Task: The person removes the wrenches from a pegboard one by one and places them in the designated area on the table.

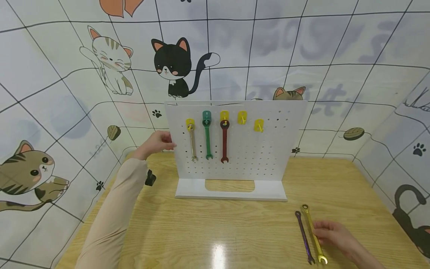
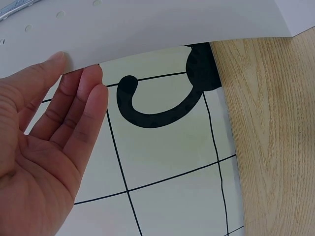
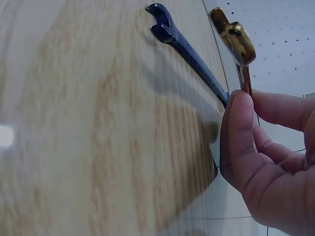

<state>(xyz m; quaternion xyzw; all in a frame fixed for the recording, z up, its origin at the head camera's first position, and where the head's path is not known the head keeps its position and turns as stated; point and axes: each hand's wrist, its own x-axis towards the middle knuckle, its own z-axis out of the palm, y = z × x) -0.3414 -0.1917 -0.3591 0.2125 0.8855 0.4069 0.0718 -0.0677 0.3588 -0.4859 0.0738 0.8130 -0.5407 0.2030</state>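
My left hand (image 1: 156, 145) pinches the left side edge of a white pegboard (image 1: 255, 157); in the left wrist view the thumb lies on the board's face and the fingertips meet its edge. At the front right, my right hand (image 1: 332, 235) pinches a gold combination wrench (image 1: 312, 229) by its shaft. The right wrist view has its open end (image 3: 238, 42) sticking up past the finger and thumb. Beside it, on the table, lies a purple wrench (image 1: 304, 237). On the board hang a silver wrench (image 1: 193, 144), a green wrench (image 1: 207, 140) and a red wrench (image 1: 224, 144).
Two yellow hooks, a higher hook (image 1: 242, 117) and a lower hook (image 1: 258, 125), hold nothing. The pegboard's white base (image 1: 231, 195) rests on the wooden table (image 1: 188, 231). Behind it stands a wall covering (image 1: 235, 48) with cat drawings and grid lines.
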